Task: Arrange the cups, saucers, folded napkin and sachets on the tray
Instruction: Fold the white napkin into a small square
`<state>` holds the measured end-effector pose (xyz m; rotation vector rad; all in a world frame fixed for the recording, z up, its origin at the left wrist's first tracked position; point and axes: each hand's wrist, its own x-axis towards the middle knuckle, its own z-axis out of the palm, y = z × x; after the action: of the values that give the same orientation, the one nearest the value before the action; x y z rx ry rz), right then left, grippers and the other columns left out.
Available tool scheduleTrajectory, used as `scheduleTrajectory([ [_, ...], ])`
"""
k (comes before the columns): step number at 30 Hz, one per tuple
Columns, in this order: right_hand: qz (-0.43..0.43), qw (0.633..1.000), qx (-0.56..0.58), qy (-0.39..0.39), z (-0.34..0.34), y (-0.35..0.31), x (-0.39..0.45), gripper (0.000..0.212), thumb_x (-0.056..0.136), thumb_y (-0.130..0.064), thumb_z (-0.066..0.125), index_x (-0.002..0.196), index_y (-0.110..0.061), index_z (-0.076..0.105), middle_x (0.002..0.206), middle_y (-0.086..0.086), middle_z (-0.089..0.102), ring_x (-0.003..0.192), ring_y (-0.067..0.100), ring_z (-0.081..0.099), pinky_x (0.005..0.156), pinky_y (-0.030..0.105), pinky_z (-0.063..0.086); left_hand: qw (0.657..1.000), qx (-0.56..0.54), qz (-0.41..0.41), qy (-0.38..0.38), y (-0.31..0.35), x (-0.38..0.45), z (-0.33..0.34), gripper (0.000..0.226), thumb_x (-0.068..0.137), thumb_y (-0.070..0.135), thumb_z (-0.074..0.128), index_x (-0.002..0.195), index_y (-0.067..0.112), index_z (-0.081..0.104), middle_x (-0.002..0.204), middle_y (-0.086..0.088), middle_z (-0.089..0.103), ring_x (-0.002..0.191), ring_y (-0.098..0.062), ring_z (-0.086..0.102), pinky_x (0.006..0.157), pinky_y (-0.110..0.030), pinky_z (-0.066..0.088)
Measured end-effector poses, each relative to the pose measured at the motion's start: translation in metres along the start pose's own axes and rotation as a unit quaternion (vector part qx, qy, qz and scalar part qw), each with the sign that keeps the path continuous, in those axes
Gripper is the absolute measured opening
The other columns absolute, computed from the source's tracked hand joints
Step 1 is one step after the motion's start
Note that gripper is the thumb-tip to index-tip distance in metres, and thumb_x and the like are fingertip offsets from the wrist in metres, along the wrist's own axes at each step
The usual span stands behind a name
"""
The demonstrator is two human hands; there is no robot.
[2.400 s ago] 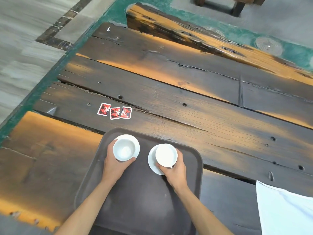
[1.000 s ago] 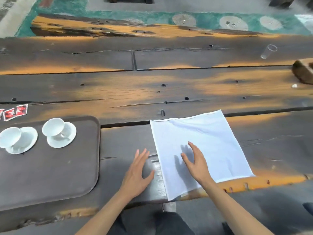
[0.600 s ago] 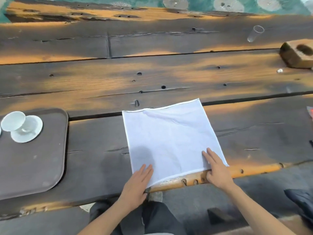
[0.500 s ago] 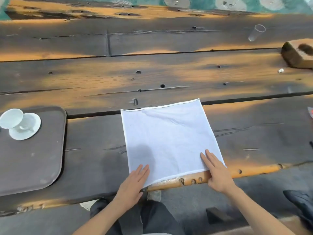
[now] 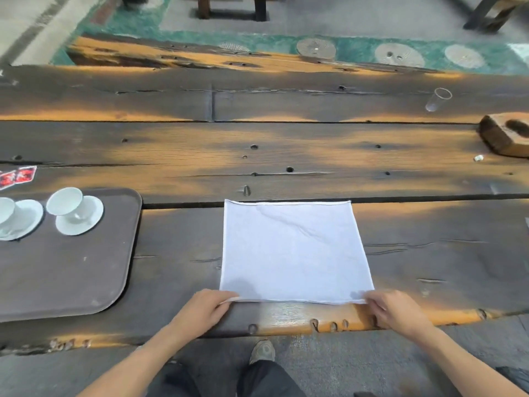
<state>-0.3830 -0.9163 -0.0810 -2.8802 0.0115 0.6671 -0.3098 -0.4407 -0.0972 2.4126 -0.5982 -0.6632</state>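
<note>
- Head view: a white napkin (image 5: 296,250) lies flat and unfolded on the wooden counter (image 5: 286,161), close to its near edge.
- Left hand (image 5: 204,309) pinches the napkin's near left corner in its fingers; right hand (image 5: 396,310) pinches the near right corner.
- Left of the napkin sits a brown tray (image 5: 71,276) with two white cups (image 5: 65,197) on saucers (image 5: 83,222).
- Red sachets (image 5: 17,176) lie on the counter beyond the tray, far left of the napkin.

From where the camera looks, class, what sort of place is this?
Probably a cafe or tea house: a long rustic plank table, a brown serving tray carrying white cups on saucers, and a white cloth napkin laid out for folding.
</note>
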Motion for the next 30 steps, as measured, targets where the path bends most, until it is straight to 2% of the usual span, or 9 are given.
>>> scheduleTrajectory([
  [2, -0.001, 0.995, 0.063, 0.073, -0.028, -0.01, 0.012, 0.018, 0.101, -0.03, 0.062, 0.11, -0.026, 0.077, 0.105, -0.009, 0.08, 0.098, 0.019, 0.075, 0.08, 0.036, 0.057, 0.997, -0.034, -0.013, 0.062, 0.001, 0.003, -0.037, 0.027, 0.101, 0.024, 0.058, 0.119, 0.032, 0.075, 0.115, 0.02, 0.075, 0.103, 0.003, 0.068, 0.088, -0.007, 0.045],
  [4, -0.019, 0.983, 0.124, 0.134, -0.065, -0.023, 0.028, 0.015, 0.097, -0.031, 0.068, 0.103, -0.022, 0.079, 0.1, -0.009, 0.081, 0.092, 0.015, 0.075, 0.079, 0.037, 0.058, 0.989, -0.082, -0.024, 0.12, 0.004, 0.008, -0.082, 0.022, 0.099, 0.021, 0.064, 0.113, 0.03, 0.079, 0.108, 0.019, 0.077, 0.096, 0.003, 0.07, 0.086, -0.017, 0.051],
  [7, -0.03, 0.958, 0.213, 0.191, -0.132, -0.047, 0.049, 0.013, 0.09, -0.035, 0.076, 0.086, -0.023, 0.076, 0.083, -0.012, 0.078, 0.079, 0.009, 0.071, 0.07, 0.028, 0.053, 0.973, -0.11, -0.011, 0.203, 0.014, 0.011, -0.159, 0.02, 0.093, 0.015, 0.071, 0.105, 0.028, 0.081, 0.097, 0.033, 0.074, 0.097, 0.007, 0.07, 0.085, -0.022, 0.053],
  [10, -0.052, 0.92, 0.294, 0.253, -0.196, -0.07, 0.068, 0.015, 0.083, -0.033, 0.084, 0.075, -0.027, 0.072, 0.075, -0.011, 0.074, 0.07, 0.007, 0.062, 0.066, 0.027, 0.046, 0.959, -0.095, 0.008, 0.268, 0.026, 0.014, -0.232, 0.019, 0.09, 0.011, 0.075, 0.104, 0.021, 0.082, 0.101, 0.014, 0.079, 0.095, -0.002, 0.072, 0.085, -0.023, 0.053],
  [12, -0.069, 0.9, 0.327, 0.282, -0.236, -0.085, 0.077, 0.019, 0.081, -0.028, 0.087, 0.074, -0.018, 0.071, 0.07, -0.005, 0.069, 0.065, 0.009, 0.054, 0.064, 0.03, 0.042, 0.95, -0.071, 0.022, 0.304, 0.037, 0.016, -0.274, 0.018, 0.088, 0.01, 0.076, 0.104, 0.015, 0.082, 0.101, 0.001, 0.08, 0.092, -0.005, 0.071, 0.081, -0.014, 0.051],
  [15, -0.113, 0.87, 0.365, 0.311, -0.285, -0.108, 0.082, 0.021, 0.081, -0.016, 0.086, 0.078, -0.003, 0.07, 0.071, 0.003, 0.066, 0.057, -0.002, 0.052, 0.055, 0.012, 0.039, 0.932, -0.061, 0.042, 0.354, 0.058, 0.013, -0.325, 0.017, 0.087, 0.011, 0.077, 0.102, 0.015, 0.082, 0.099, 0.001, 0.08, 0.088, 0.001, 0.071, 0.08, -0.014, 0.053],
  [19, -0.149, 0.83, 0.425, 0.328, -0.324, -0.125, 0.081, 0.02, 0.082, -0.011, 0.085, 0.082, -0.005, 0.066, 0.061, -0.013, 0.063, 0.048, -0.003, 0.048, 0.045, 0.008, 0.036, 0.916, -0.063, 0.063, 0.391, 0.077, 0.001, -0.372, 0.015, 0.088, 0.013, 0.077, 0.096, 0.024, 0.082, 0.093, 0.011, 0.079, 0.084, 0.013, 0.068, 0.074, -0.006, 0.05],
  [23, -0.178, 0.812, 0.447, 0.33, -0.339, -0.128, 0.079, 0.017, 0.083, -0.015, 0.085, 0.08, -0.018, 0.068, 0.065, -0.016, 0.066, 0.055, -0.002, 0.051, 0.047, 0.012, 0.042, 0.905, -0.057, 0.086, 0.412, 0.084, -0.014, -0.39, 0.019, 0.087, 0.012, 0.078, 0.092, 0.029, 0.082, 0.089, 0.024, 0.078, 0.086, 0.007, 0.071, 0.075, -0.011, 0.054],
  [30, -0.187, 0.822, 0.439, 0.31, -0.342, -0.127, 0.089, 0.006, 0.083, -0.02, 0.084, 0.086, -0.021, 0.079, 0.075, -0.009, 0.077, 0.065, 0.0, 0.061, 0.058, 0.01, 0.048, 0.916, -0.044, 0.051, 0.395, 0.067, -0.013, -0.389, 0.012, 0.085, 0.014, 0.079, 0.094, 0.021, 0.084, 0.091, 0.008, 0.081, 0.093, -0.01, 0.075, 0.085, -0.032, 0.058],
])
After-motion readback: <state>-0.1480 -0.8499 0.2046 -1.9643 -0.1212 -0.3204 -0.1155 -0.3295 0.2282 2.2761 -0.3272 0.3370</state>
